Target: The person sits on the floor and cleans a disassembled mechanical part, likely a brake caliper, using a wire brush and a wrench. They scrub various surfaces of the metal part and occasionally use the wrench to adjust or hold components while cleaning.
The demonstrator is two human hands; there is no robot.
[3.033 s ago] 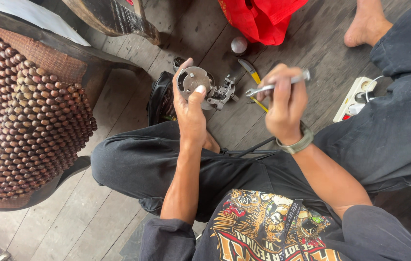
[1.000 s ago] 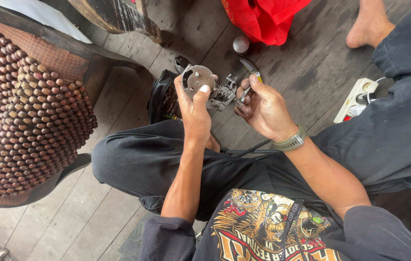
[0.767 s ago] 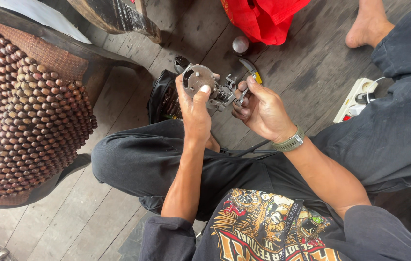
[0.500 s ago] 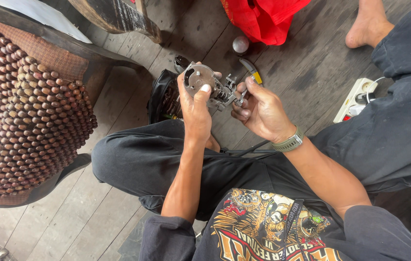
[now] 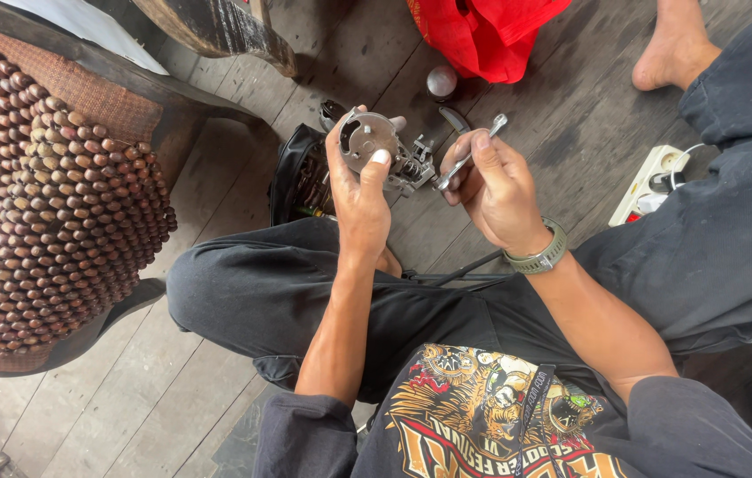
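While gripped, metal part against tool.

A floor of worn grey-brown wooden planks filled the frame, lit by soft, even daylight. At the left stood a dark wooden chair covered with a brown wooden-bead seat mat. A crumpled red cloth bag lay at the top centre, and a white power strip sat at the right.
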